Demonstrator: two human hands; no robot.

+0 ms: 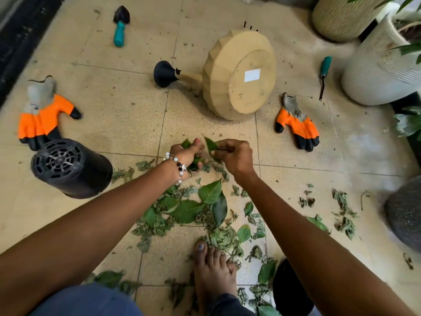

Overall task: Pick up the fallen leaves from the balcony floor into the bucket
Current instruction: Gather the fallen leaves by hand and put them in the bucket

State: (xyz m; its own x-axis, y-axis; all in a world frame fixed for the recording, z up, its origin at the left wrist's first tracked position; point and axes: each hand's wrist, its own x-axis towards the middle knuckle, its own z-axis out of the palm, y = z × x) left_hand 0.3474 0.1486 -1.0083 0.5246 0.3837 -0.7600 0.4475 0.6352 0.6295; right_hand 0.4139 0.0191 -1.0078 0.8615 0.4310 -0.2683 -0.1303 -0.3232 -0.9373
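Head view, tiled balcony floor [127,115].

Left hand [189,153]: fingers curled round a bunch of green leaves [196,161], gripping it above the floor. Beaded bracelet [178,165] on the wrist.

Right hand [234,156]: fingers curled, thumb and forefinger pinching a single green leaf [210,144], held just beside the left hand's bunch.

Loose leaf litter [205,208] on the tiles below and behind both hands: large fresh green leaves mixed with dry crumpled ones, spread from between the forearms out to the right. Bare foot [214,267] planted among the leaves at lower centre, toes touching the pile.

Black plastic pot [70,168] lying on its side to the left of the hands, perforated base facing the camera. Cannot tell whether this serves as the bucket.

Tan watering can [239,74] tipped on its side beyond the hands, base with white sticker facing the camera, black rose head pointing left.

Orange-and-black garden gloves: one [45,117] at left, just beside the black pot; one [297,126] at right of the can.

Teal-handled trowel [120,25] at upper left. Teal-handled narrow tool [324,74] at right, near a white ribbed planter [376,74].
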